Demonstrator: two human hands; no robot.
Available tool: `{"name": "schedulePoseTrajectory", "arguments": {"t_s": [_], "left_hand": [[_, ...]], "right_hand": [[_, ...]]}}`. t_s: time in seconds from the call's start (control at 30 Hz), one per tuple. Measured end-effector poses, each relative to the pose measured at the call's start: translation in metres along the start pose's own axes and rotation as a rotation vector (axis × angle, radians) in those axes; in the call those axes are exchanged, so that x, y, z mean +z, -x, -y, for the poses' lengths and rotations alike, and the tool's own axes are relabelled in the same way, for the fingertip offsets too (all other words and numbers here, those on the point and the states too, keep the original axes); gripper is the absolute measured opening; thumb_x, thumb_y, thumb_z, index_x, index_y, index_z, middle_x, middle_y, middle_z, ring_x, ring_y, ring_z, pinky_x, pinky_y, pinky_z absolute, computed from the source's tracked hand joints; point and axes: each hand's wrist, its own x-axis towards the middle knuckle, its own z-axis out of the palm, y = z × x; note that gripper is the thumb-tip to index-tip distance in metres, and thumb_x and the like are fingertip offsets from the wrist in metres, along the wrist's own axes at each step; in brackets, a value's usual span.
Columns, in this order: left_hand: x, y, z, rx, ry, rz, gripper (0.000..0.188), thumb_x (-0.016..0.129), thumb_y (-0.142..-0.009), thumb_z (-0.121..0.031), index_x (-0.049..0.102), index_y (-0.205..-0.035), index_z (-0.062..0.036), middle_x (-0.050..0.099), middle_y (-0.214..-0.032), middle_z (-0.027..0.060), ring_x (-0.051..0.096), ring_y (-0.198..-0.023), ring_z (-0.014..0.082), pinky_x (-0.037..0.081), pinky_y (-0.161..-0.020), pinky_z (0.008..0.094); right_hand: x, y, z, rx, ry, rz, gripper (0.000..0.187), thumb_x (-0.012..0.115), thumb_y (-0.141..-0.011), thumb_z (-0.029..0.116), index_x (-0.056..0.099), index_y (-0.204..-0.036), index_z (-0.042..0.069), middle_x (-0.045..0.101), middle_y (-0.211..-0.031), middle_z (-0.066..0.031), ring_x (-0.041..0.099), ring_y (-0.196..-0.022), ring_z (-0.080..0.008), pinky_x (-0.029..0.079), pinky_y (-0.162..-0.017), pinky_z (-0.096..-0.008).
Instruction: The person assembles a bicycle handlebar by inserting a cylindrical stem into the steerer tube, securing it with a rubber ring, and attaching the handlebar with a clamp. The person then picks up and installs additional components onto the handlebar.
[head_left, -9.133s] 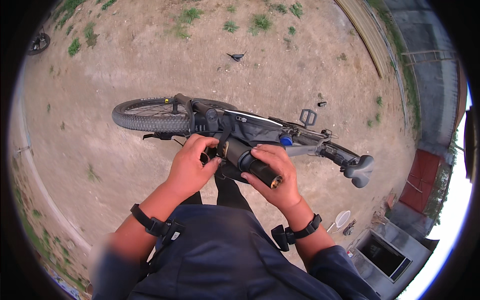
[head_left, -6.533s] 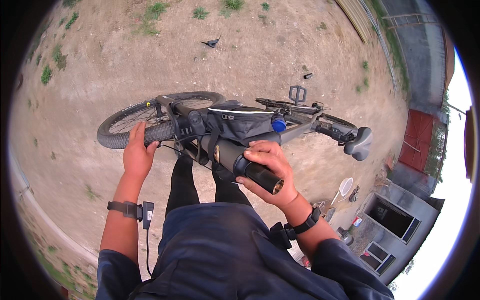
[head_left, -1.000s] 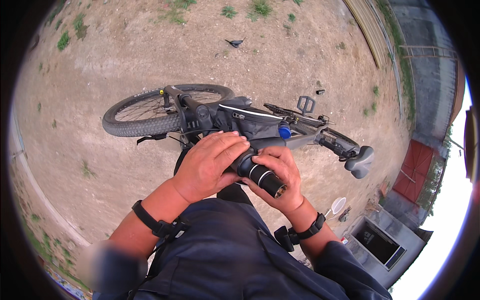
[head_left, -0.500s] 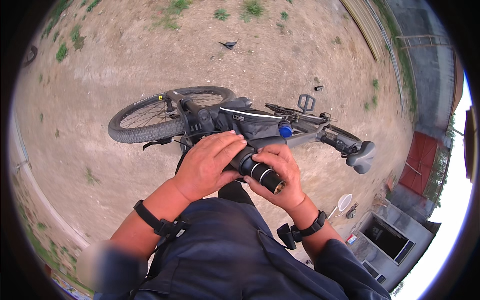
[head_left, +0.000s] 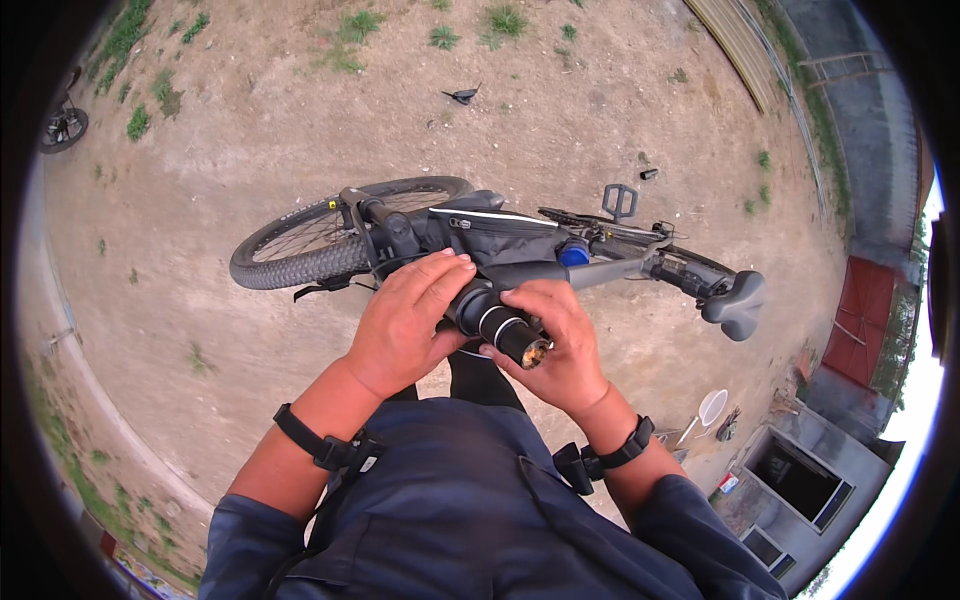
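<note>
A black tube with silver rings [head_left: 508, 330] sits between my two hands, its round end, with a brownish-gold inside, tilted toward me. It may be the handlebar end; the hands hide where it joins. My left hand [head_left: 405, 315] lies over its far part, fingers extended together across the top and thumb underneath. Around the ringed end curl the fingers and thumb of my right hand [head_left: 555, 345]. Just beyond is a bicycle, with its front wheel [head_left: 310, 268] to the left and its saddle [head_left: 735, 305] to the right. A black frame bag [head_left: 510, 240] holds something with a blue cap [head_left: 574, 254].
Bare dirt ground [head_left: 300, 400] surrounds the bicycle. A dark object [head_left: 463, 96] and a small black cylinder [head_left: 648, 173] lie beyond it. At right stand a red gate [head_left: 862, 312] and a grey wall with a window [head_left: 800, 475]. A white-rimmed round net [head_left: 712, 406] lies nearby.
The bicycle and ground have shifted slightly rightward in view. The tube's ringed end has moved a little left and away from me. Both hands keep their hold.
</note>
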Motion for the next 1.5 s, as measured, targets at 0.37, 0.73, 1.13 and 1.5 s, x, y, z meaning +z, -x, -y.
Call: {"name": "schedulePoseTrajectory", "arguments": {"t_s": [0.37,0.73,1.13,1.5], "left_hand": [[0.009,0.023,-0.020,-0.108,-0.209,-0.063,0.090,0.095,-0.072,-0.016,0.052,-0.151,-0.0042,0.058,-0.150,0.0183,0.059,-0.136,0.0397,0.052,-0.112,0.0486],[0.009,0.127,-0.041,-0.612,-0.263,-0.145,0.069,0.072,-0.093,-0.003,0.046,-0.157,-0.0032,0.055,-0.155,0.0179,0.054,-0.144,0.0324,0.045,-0.115,0.0462],[0.064,0.214,-0.037,-0.781,-0.135,0.212,0.063,0.077,-0.093,-0.012,0.053,-0.150,-0.0016,0.064,-0.144,0.0202,0.066,-0.130,0.0311,0.057,-0.100,0.0417],[0.120,0.300,-0.040,-0.852,-0.132,0.419,0.060,0.079,-0.092,-0.018,0.058,-0.146,-0.0004,0.069,-0.135,0.0208,0.071,-0.119,0.0295,0.059,-0.092,0.0399]], "right_hand": [[-0.084,0.070,-0.063,0.036,0.044,-0.239,0.055,0.089,-0.084,0.009,0.065,-0.133,0.007,0.070,-0.117,-0.0107,0.068,-0.102,-0.0236,0.056,-0.085,-0.0348],[-0.137,0.227,-0.132,0.463,-0.026,-0.372,0.049,0.087,-0.085,0.007,0.067,-0.129,0.006,0.071,-0.115,-0.0107,0.072,-0.095,-0.0211,0.059,-0.085,-0.0345],[-0.060,0.414,-0.134,0.851,-0.224,-0.377,0.044,0.083,-0.091,0.008,0.066,-0.131,0.004,0.069,-0.110,-0.0083,0.067,-0.087,-0.0131,0.059,-0.079,-0.0294],[-0.041,0.453,-0.121,0.912,-0.277,-0.205,0.044,0.085,-0.091,0.016,0.068,-0.130,0.004,0.071,-0.104,-0.0080,0.070,-0.079,-0.0147,0.059,-0.074,-0.0307]]}}
